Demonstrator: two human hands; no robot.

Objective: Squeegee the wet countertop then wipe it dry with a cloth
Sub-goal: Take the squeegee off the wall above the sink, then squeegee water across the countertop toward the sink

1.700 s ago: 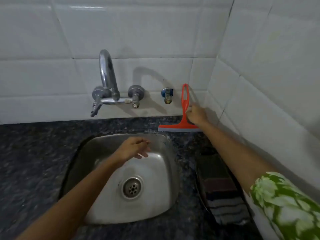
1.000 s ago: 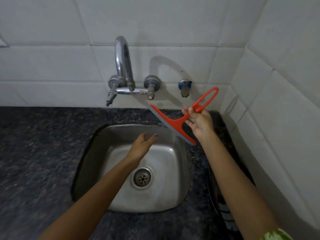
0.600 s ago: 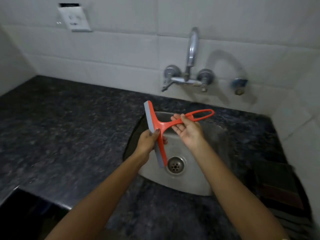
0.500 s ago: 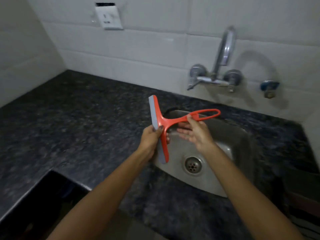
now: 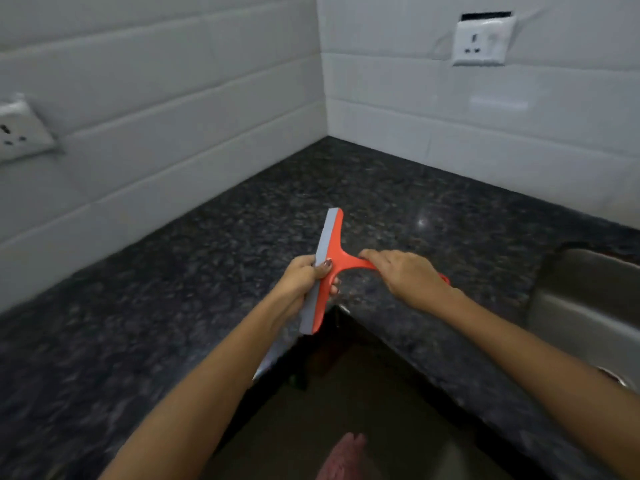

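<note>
An orange squeegee (image 5: 331, 251) with a grey rubber blade hangs in the air above the inner corner of the dark speckled granite countertop (image 5: 398, 202). My left hand (image 5: 304, 282) grips the blade bar near its middle. My right hand (image 5: 405, 275) lies over the handle, covering most of it; only the loop's end shows behind the wrist. The blade stands roughly upright and is not touching the stone. No cloth is in view.
The L-shaped counter runs along white tiled walls with a socket on the left (image 5: 17, 133) and one at the back right (image 5: 481, 39). The steel sink (image 5: 588, 299) is at the right edge. Below the counter's inner edge is floor and my foot (image 5: 343, 455).
My right hand took the squeegee from the wall by the tap and brought it over the sink, my left hand took hold of the blade, and the view swung left to the counter corner.
</note>
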